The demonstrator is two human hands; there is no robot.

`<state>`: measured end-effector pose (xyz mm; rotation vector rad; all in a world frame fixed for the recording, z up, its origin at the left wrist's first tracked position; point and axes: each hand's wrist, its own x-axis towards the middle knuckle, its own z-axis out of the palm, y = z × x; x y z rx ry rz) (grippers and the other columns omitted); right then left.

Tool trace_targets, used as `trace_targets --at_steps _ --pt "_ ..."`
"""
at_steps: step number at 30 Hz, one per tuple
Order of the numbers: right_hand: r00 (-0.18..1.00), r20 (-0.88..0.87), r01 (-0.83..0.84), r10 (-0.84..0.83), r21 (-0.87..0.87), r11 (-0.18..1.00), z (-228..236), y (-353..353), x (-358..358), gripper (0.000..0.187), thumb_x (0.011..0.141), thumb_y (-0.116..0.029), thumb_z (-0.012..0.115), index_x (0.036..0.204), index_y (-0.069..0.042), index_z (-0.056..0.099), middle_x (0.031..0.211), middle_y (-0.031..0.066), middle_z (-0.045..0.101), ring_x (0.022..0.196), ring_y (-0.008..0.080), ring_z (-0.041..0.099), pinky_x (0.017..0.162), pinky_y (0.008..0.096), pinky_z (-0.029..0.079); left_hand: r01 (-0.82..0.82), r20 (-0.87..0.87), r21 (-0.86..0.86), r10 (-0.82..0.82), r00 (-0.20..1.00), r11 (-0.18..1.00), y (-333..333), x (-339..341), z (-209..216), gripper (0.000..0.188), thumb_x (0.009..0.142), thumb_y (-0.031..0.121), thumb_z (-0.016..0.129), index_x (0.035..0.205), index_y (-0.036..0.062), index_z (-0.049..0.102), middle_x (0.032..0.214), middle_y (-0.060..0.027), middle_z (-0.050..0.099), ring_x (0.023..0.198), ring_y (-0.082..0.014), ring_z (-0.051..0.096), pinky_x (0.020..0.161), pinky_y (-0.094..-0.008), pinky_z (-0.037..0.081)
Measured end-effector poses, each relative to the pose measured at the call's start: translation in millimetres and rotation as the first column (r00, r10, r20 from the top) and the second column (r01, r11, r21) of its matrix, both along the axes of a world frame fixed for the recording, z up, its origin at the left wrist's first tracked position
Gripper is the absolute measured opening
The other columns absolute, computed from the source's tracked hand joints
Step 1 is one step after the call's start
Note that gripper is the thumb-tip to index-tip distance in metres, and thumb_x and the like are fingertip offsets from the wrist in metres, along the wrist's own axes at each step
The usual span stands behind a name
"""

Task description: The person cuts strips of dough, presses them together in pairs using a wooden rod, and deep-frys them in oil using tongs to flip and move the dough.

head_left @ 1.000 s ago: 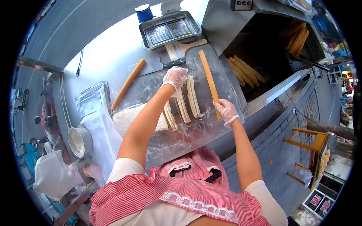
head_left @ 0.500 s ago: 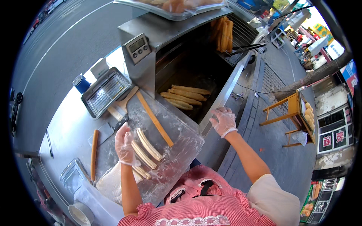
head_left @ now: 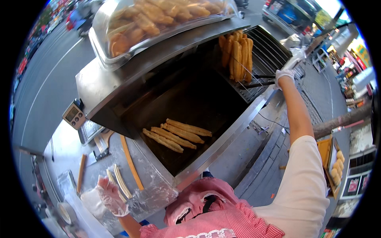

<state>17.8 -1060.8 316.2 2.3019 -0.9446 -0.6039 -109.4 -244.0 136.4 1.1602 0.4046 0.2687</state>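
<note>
My right hand [head_left: 285, 77], in a clear plastic glove, reaches far out and grips the handle end of dark tongs [head_left: 260, 84] lying across the fryer's wire rack [head_left: 265, 51]. Golden fried dough sticks [head_left: 240, 55] stand packed at the rack's near end. Several paler dough sticks [head_left: 174, 137] float together in the dark oil of the fryer [head_left: 178, 99]. My left hand [head_left: 113, 196], also gloved, hovers over the floured worktop with its fingers loosely apart, holding nothing. Strips of raw dough [head_left: 122, 182] lie just beside it, and a white dough slab [head_left: 92, 202] is partly behind it.
A clear-covered tray of fried dough [head_left: 147, 20] sits atop the fryer hood. On the worktop are a wooden stick [head_left: 131, 162], a rolling pin [head_left: 81, 172], a scraper [head_left: 95, 157] and a timer [head_left: 74, 114]. A wooden stool [head_left: 326, 150] stands at right.
My right hand has moved from the fryer's front edge out to the tongs and taken hold. My left hand stays over the dough area. The view has swung toward the fryer.
</note>
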Motion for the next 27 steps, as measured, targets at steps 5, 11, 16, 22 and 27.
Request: trace_targets --at_steps 5,11,16,22,27 --pt "0.983 -0.181 0.033 0.013 0.246 0.969 -17 -94 0 0.089 0.076 -0.051 0.089 0.149 -0.011 0.057 0.140 0.0164 0.069 0.127 0.0359 0.068 0.107 0.0477 0.055 0.026 0.026 0.104 -0.029 0.999 0.994 -119 7 44 0.054 0.108 0.047 0.061 0.146 0.0081 0.060 0.129 -0.0050 0.067 0.102 -0.0134 0.062 0.088 -0.0321 0.051" --pt "0.926 0.131 -0.366 0.355 0.070 0.928 122 -59 -96 0.070 0.092 -0.031 0.080 0.153 -0.012 0.054 0.127 0.0228 0.071 0.113 0.0407 0.070 0.097 0.0502 0.053 0.008 0.007 0.188 -0.009 1.000 0.982 -180 9 58 0.048 0.110 0.045 0.059 0.141 0.0083 0.065 0.123 -0.0066 0.072 0.100 -0.0153 0.067 0.087 -0.0328 0.054" --pt "0.899 0.237 -0.433 0.367 0.360 0.827 112 32 -158 0.067 0.105 -0.032 0.062 0.165 -0.017 0.039 0.126 0.0217 0.069 0.112 0.0392 0.070 0.095 0.0501 0.052 -0.029 -0.027 0.039 0.030 0.999 0.999 -222 20 53 0.039 0.111 0.038 0.059 0.134 0.0071 0.067 0.118 -0.0085 0.075 0.093 -0.0151 0.071 0.081 -0.0318 0.058" --pt "0.885 -0.105 -0.290 0.454 0.639 0.713 -111 164 -98 0.078 0.107 -0.046 0.056 0.170 -0.017 0.021 0.138 0.0250 0.064 0.123 0.0406 0.067 0.102 0.0499 0.054 -0.017 0.039 0.120 0.012 0.999 0.993 -215 10 45 0.039 0.111 0.036 0.059 0.135 0.0061 0.067 0.118 -0.0093 0.076 0.092 -0.0153 0.073 0.080 -0.0299 0.059" --pt "0.891 -0.095 -0.281 0.444 0.651 0.705 -194 190 -69 0.077 0.107 -0.047 0.056 0.170 -0.017 0.023 0.136 0.0234 0.065 0.126 0.0393 0.067 0.103 0.0490 0.054 -0.139 0.010 0.128 0.139 0.990 0.982 -174 -17 47 0.039 0.112 0.038 0.057 0.134 0.0079 0.068 0.118 -0.0083 0.075 0.092 -0.0143 0.071 0.080 -0.0303 0.057"
